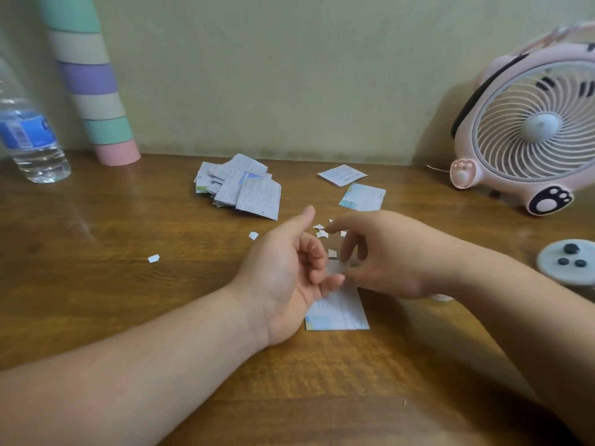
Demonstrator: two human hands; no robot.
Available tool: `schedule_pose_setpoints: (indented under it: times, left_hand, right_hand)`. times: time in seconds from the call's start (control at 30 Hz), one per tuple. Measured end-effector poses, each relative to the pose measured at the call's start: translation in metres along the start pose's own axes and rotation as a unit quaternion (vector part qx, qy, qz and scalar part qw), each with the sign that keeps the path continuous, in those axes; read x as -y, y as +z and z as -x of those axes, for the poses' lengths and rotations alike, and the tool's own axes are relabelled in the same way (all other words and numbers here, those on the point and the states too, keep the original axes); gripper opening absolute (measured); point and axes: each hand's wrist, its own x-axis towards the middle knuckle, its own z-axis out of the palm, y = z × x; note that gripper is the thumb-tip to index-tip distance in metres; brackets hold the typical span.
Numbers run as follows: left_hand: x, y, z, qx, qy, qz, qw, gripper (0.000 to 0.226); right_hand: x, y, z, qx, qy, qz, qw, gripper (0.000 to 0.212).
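Note:
A printed paper piece [338,312] lies flat on the wooden table [128,284] in front of me. My left hand [286,275] rests on its side beside the paper, palm up, fingers loosely curled, its fingertips touching the paper's top edge. My right hand [383,252] hovers over the same edge, its fingertips pinching the top of the paper; motion blur hides the exact grip. Several tiny white paper scraps [322,234] lie just beyond the hands.
A pile of folded printed papers [240,185] lies at mid-table, with two more pieces [342,175] [363,197] to its right. A pink fan [531,123] stands right, a water bottle [29,136] and striped tube [93,85] left, a round white disc [566,263] at the right edge.

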Motion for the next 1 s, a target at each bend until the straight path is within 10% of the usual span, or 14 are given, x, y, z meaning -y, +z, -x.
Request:
schedule_pose_setpoints:
  times: [0.57,0.73,0.87,1.0]
  left_hand:
    - [-0.009,-0.005,0.000,0.026,-0.058,0.065,0.996,0.034]
    - [-0.013,-0.003,0.001,-0.047,0.098,0.012,0.994,0.019]
    - [-0.016,-0.016,-0.005,-0.053,0.298,-0.402,0.864,0.034]
    - [-0.011,-0.015,0.000,0.045,0.201,-0.601,0.772,0.071]
  right_hand:
    - [0.010,0.008,0.001,0.027,0.058,-0.017,0.998,0.057]
    - [0.013,0.004,0.003,0.069,0.041,-0.029,0.996,0.070]
    - [0.011,0.003,0.010,0.068,0.015,-0.028,0.997,0.069]
    - [0.008,0.005,0.017,0.050,-0.017,-0.041,0.998,0.070]
